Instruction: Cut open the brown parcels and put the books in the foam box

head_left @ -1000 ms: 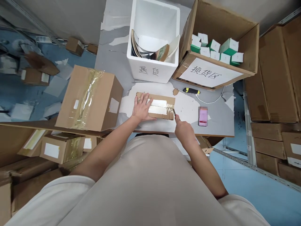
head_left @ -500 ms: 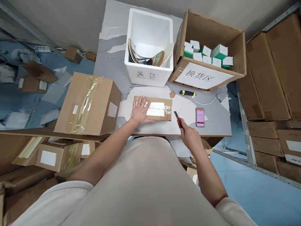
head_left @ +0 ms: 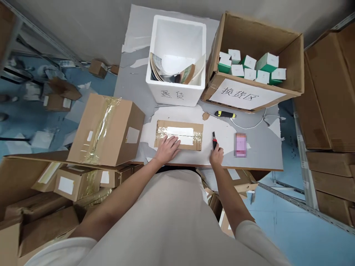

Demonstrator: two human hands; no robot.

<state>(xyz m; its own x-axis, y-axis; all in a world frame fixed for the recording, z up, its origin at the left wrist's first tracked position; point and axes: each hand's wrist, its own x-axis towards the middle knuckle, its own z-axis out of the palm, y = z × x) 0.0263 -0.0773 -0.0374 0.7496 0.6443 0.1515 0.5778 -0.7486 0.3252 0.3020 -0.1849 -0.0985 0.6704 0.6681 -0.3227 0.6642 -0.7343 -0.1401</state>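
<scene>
A small flat cardboard box lies on the table in front of me, with white labels on top and clear tape around both ends. My left hand rests on its near left part, fingers stretched flat over the label. To the right of the box, my right hand is wrapped around a red and black box cutter. Its dark tip points away from me and stays apart from the box. A second cutter, yellow and black, lies farther back on the table.
Behind the box stand a white foam bin holding curved pieces and a large carton with several green-white boxes. A taped carton sits at left, a phone at right. More cartons lie below the table's left edge.
My left hand has slid toward the near edge of the small box. My right hand has turned the box cutter to point straight away from me. The view has shifted slightly.
</scene>
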